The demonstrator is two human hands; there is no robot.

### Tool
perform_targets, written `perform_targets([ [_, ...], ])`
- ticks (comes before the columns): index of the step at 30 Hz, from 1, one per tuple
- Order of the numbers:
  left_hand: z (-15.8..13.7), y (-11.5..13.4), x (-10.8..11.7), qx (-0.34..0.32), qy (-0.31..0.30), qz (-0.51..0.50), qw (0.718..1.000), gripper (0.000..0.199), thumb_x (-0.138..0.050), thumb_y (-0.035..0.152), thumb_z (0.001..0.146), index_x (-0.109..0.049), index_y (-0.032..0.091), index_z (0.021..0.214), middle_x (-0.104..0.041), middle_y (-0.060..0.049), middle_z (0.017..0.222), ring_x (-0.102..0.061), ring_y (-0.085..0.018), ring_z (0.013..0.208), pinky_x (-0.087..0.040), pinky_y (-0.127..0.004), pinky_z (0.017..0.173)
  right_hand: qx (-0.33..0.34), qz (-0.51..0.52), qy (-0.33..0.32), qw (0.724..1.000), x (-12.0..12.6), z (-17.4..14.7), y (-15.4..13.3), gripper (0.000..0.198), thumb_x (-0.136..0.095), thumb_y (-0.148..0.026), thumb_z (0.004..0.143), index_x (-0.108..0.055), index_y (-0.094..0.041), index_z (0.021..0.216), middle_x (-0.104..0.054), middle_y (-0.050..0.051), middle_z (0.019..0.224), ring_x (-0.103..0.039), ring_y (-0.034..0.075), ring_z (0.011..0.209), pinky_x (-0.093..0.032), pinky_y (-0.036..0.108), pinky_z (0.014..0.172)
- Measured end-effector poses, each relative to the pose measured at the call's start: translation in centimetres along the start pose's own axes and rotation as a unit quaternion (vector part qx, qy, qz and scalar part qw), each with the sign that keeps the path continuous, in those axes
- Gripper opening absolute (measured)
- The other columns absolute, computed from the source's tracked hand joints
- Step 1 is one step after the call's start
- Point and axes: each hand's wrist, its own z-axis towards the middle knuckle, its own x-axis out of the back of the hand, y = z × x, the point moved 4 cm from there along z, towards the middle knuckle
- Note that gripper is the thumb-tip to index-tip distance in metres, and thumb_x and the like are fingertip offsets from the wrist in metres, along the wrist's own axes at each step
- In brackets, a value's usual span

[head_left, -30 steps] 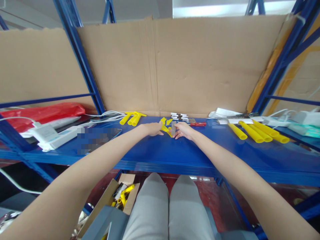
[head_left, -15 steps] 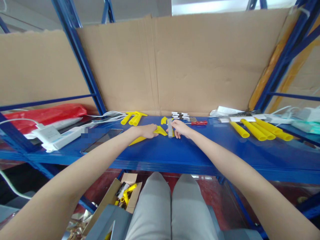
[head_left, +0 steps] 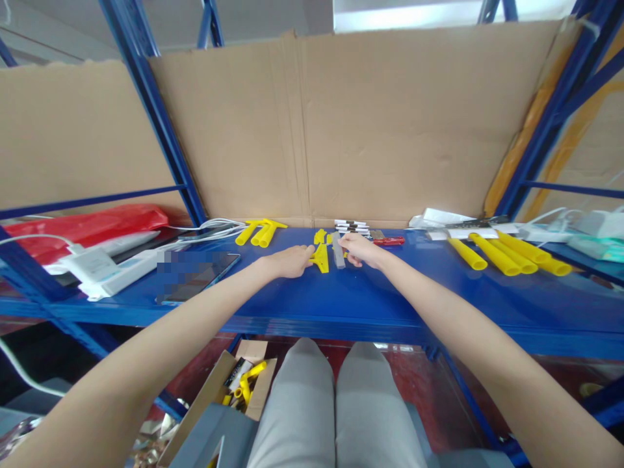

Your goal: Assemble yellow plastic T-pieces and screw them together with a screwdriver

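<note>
My left hand (head_left: 292, 261) is closed around a yellow plastic T-shaped tool (head_left: 321, 259); its broad flat end sticks out to the right of my fingers, and the part inside the hand is hidden. Just to the right, a narrow grey strip (head_left: 338, 252) stands out from the fingertips of my right hand (head_left: 359, 249), which pinches it. The strip and the yellow tool are close together but appear apart. Small yellow pieces (head_left: 320, 236) lie on the blue tabletop (head_left: 302, 296) behind the two hands.
Black-and-white items (head_left: 351, 226) and a red-handled tool (head_left: 389, 241) lie behind my right hand. Yellow handles (head_left: 264, 234) are at the back left, with several yellow tubes (head_left: 497, 255) at right. A phone (head_left: 202, 276) and a power strip (head_left: 117, 270) lie left. Below stands a cardboard box (head_left: 202, 406).
The yellow tool has turned in my left hand, its broad end now upright beside the strip. My left hand has shifted slightly right, and the grey strip has moved slightly right with my right hand.
</note>
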Motion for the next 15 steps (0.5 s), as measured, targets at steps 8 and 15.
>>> perform_targets([
  [8, -0.1, 0.4, -0.2, -0.021, 0.023, -0.042, 0.999, 0.023, -0.041, 0.027, 0.099, -0.049, 0.013, 0.115, -0.065, -0.02, 0.118, -0.062, -0.028, 0.114, -0.049, -0.035, 0.091, -0.061, 0.01, -0.049, 0.997, -2.3, 0.1, 0.4, 0.031, -0.035, -0.016, 0.102, -0.042, -0.019, 0.072, -0.039, -0.009, 0.049, -0.025, 0.001, 0.028, -0.015, 0.015, 0.032],
  [15, -0.3, 0.9, 0.0, -0.031, 0.03, -0.07, 0.997, 0.018, -0.04, 0.026, 0.099, -0.049, 0.015, 0.109, -0.066, -0.018, 0.113, -0.063, -0.027, 0.112, -0.049, -0.034, 0.09, -0.072, -0.014, -0.033, 0.997, -2.2, 0.7, 0.9, 0.031, -0.039, -0.019, 0.102, -0.043, -0.019, 0.07, -0.042, -0.008, 0.048, -0.027, 0.002, 0.029, -0.016, 0.016, 0.031],
])
